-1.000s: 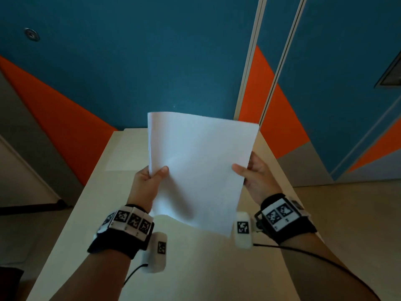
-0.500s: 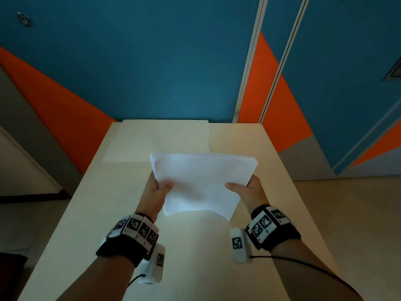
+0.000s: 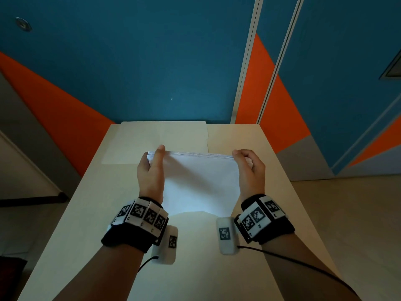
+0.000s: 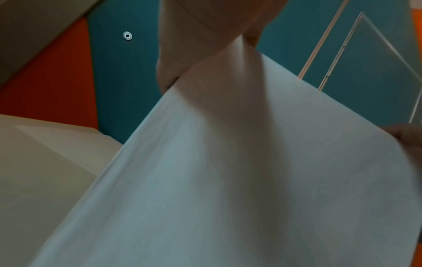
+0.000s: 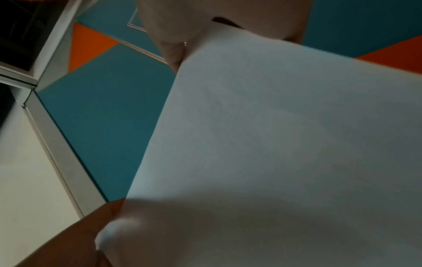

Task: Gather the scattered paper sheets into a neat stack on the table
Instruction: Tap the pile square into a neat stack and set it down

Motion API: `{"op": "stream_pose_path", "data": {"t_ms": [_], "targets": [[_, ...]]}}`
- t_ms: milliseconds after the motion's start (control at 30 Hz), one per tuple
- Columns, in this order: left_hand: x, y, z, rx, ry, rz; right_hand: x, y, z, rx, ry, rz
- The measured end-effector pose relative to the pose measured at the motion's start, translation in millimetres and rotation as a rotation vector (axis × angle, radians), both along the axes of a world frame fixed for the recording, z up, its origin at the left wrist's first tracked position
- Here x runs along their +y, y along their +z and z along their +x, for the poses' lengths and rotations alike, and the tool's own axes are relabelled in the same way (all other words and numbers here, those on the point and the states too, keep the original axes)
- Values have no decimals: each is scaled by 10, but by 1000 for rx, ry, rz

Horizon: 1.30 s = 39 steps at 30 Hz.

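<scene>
Much of the bundle of white paper sheets [image 3: 200, 181] was hidden. In the head view the left hand [image 3: 150, 172] covered its left edge and the right hand [image 3: 250, 170] its right edge, and whether its near edge touched the pale beige worktop [image 3: 195, 268] could not be told. The fingers of both hands lay behind the sheets there; only the left thumb, laid along the front face up to the top edge, and the curled right knuckles showed.

The head view alone showed the whole layout: the bundle was held over the middle of the worktop, tilted toward the person, its top edge showing several thin layers. Beyond the bundle a flat cream folder [image 3: 156, 144] lay at the far end of the worktop, against the blue and orange wall [image 3: 130, 61].

The wrist views showed the grips from below instead. In the left wrist view the paper [image 4: 228, 171] filled most of the frame, blurred, with the left hand [image 4: 205, 27] pinching its upper corner. In the right wrist view the paper [image 5: 285, 126] ran up into the right hand [image 5: 217, 21], which clasped its edge; the lower part was in deep shadow. Both hands were closed on the bundle, one at each side.
</scene>
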<state>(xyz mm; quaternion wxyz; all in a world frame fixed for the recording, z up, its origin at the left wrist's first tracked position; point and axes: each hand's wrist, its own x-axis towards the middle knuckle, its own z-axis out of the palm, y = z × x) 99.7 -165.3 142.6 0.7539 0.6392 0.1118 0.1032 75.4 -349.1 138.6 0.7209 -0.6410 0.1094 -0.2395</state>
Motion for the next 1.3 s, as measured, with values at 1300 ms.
{"op": "stream_pose_path", "data": {"t_ms": [1300], "targets": [[-118,-855,287,213,-107,253,-550,-803,516,449,521,-85]]}}
